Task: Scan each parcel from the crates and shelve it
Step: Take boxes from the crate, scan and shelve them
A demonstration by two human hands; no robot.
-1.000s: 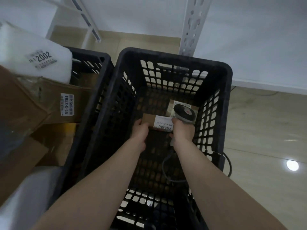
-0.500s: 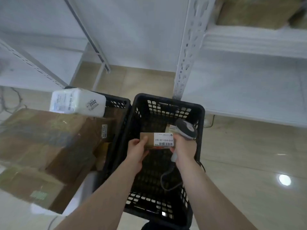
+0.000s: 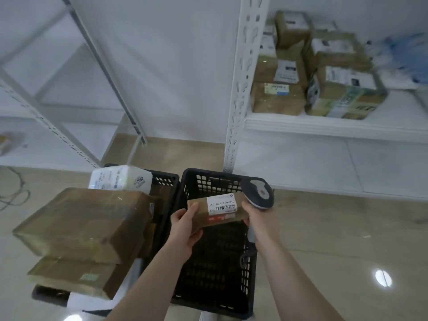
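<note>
Small brown cardboard parcel (image 3: 215,210) is being gripped by the left hand (image 3: 186,224) at 9 o'clock while the right hand (image 3: 260,218), partly hiding it at 3 o'clock, is grasping a grey handheld scanner (image 3: 259,193) over the black plastic crate (image 3: 208,269).

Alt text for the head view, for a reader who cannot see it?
A left hand holds a small labelled parcel above a black crate, while the right hand grips a barcode scanner. Taped boxes sit on a white shelf beyond.
</note>
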